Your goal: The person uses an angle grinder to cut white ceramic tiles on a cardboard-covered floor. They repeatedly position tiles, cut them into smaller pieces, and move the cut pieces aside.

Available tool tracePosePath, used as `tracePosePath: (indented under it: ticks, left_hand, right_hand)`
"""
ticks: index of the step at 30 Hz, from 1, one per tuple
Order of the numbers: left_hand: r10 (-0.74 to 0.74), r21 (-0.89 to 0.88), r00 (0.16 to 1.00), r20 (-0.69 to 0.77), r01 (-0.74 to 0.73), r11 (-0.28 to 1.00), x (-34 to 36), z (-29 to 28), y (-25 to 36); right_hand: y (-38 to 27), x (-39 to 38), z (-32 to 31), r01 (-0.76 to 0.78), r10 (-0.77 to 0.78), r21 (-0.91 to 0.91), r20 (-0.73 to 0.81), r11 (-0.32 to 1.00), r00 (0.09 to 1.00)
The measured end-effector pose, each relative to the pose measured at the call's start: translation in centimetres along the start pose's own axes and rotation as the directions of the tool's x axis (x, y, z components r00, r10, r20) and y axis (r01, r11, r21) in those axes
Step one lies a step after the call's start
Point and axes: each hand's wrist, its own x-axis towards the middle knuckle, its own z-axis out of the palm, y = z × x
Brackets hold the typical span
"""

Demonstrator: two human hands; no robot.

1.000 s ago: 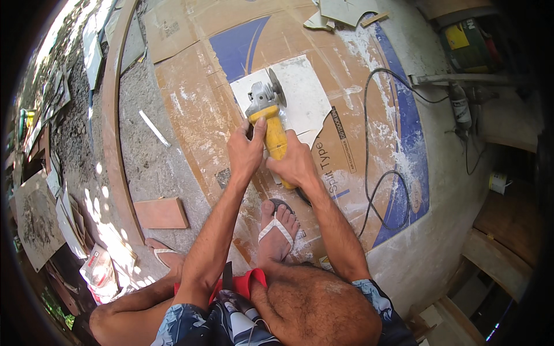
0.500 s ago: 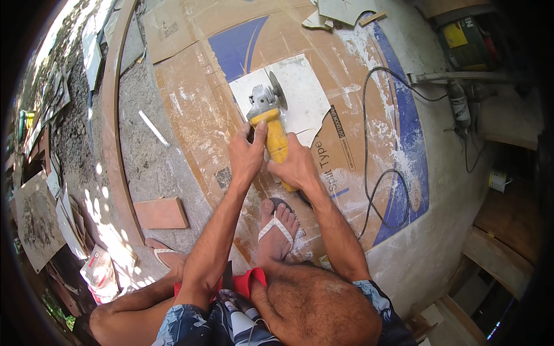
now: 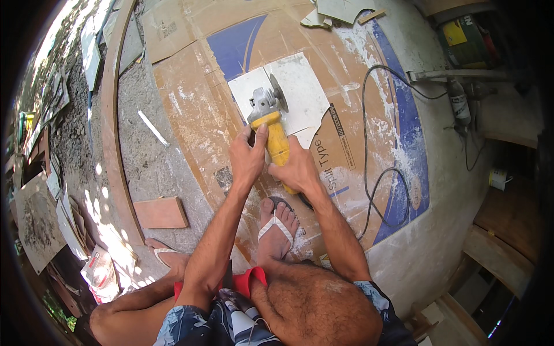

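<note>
Both my hands are closed round a yellow angle grinder [image 3: 278, 145] with a grey metal head and a round disc [image 3: 278, 92]. My left hand [image 3: 247, 155] grips it near the head, the thumb lying along the body. Farther back, my right hand [image 3: 301, 167] wraps the rear of the body. The disc stands on edge over a white tile [image 3: 309, 95] with a broken right edge; whether it touches the tile I cannot tell. A thin dark line runs in from the tile's far edge toward the disc. Beneath the tile lies a flattened cardboard sheet [image 3: 190, 109].
A black cord [image 3: 365, 144] loops over the cardboard on the right. Broken tile pieces [image 3: 340, 10] lie at the far edge. On the left are a long wooden beam [image 3: 111, 115], a reddish block [image 3: 161, 213] and a white strip [image 3: 153, 128]. A bottle [image 3: 459, 104] stands at right.
The grinder and both hands have shifted very slightly toward me over the tile. My grip looks the same, and the tile stays in place.
</note>
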Motion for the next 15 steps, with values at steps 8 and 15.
tracePosePath:
  ticks: [8,15]
  left_hand:
    - [0.011,0.024,1.000,0.005,-0.011,1.000,-0.35,0.13,-0.49]
    - [0.029,0.007,0.999,-0.014,-0.028,1.000,-0.71,0.48,-1.00]
  right_hand:
    - [0.21,-0.48,-0.10,-0.004,0.004,-0.016,0.007,1.000,1.000]
    - [0.58,-0.92,0.03,-0.019,0.019,-0.012,-0.005,1.000,1.000]
